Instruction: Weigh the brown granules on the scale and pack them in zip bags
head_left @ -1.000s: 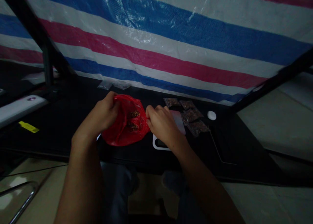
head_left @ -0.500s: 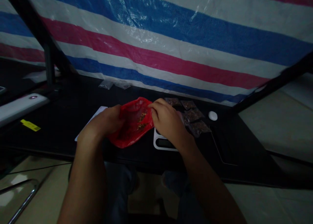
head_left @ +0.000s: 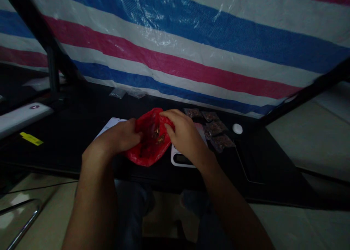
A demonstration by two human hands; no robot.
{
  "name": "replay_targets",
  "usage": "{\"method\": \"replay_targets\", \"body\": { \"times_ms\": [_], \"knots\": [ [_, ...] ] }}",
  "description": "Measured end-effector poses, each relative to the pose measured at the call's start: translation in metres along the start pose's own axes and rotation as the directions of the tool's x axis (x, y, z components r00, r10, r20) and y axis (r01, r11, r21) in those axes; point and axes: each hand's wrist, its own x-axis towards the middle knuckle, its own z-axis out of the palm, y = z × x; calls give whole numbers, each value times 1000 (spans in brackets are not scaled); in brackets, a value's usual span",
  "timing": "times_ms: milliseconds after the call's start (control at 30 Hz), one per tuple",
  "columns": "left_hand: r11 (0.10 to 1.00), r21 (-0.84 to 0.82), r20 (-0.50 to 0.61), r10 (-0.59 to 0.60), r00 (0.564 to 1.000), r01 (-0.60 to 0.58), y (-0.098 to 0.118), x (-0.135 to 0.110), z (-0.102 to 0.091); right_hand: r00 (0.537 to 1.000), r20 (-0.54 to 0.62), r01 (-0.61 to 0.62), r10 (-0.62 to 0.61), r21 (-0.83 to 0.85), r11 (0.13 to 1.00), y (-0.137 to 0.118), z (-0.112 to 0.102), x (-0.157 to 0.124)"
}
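Observation:
A red plastic bag (head_left: pixel 146 155) is spread open between my hands, with some small brown dried pieces (head_left: pixel 159 137) inside. My left hand (head_left: pixel 123 135) is closed on the bag's left edge, its thumb showing on the inner side. On the right side, my right hand (head_left: pixel 183 131) pinches the bag's rim between thumb and fingers. Under that hand lies a white digital scale (head_left: pixel 175 160), partly covered by it. Just beyond the scale are several small clear packets (head_left: pixel 216 128) filled with brown bits. A white sheet or card (head_left: pixel 113 122) is partly hidden behind my left hand.
A round white object (head_left: pixel 237 128) sits right of the packets, near a dark flat thing with a pale edge (head_left: pixel 246 170). Clear plastic bags (head_left: pixel 118 93) lie at the back. At left are a yellow tag (head_left: pixel 31 138) and a long white device (head_left: pixel 24 117). A striped sheet (head_left: pixel 175 53) hangs behind.
The bag's opening has become narrower and more upright, and the brown pieces inside have shifted. My right hand has moved slightly left, drawing the rim inward.

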Motion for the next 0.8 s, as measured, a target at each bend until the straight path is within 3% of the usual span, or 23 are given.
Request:
{"method": "replay_targets", "body": {
  "times_ms": [67, 200, 333, 467, 600, 733, 800],
  "knots": [
    [1000, 19, 52, 11, 999, -12, -1, 0, 0, 1000, 10, -4, 3, 12, 1000, 1, 2, 0],
    [999, 30, 67, 20, 998, -22, -2, 2, 0, 994, -109, 32, -26, 52, 998, 2, 6, 1],
    [999, 32, 58, 3, 998, -5, -3, 2, 0, 999, -42, 30, -27, 74, 997, 3, 11, 0],
    [999, 39, 31, 5, 1000, -6, -5, 1, 1, 990, -140, 41, -27, 98, 994, 3, 10, 0],
    [995, 101, 46, -17, 999, 12, -6, 2, 2, 998, -66, -12, 18, 91, 996, 4, 11, -1],
    [992, 126, 67, -37, 997, 28, -6, 3, 1, 989, -149, 26, -7, 130, 991, 7, 12, 0],
    [989, 145, 69, -47, 997, 37, -5, 3, 1, 992, -129, 31, -15, 122, 992, 10, 13, 1]
  ]
}}
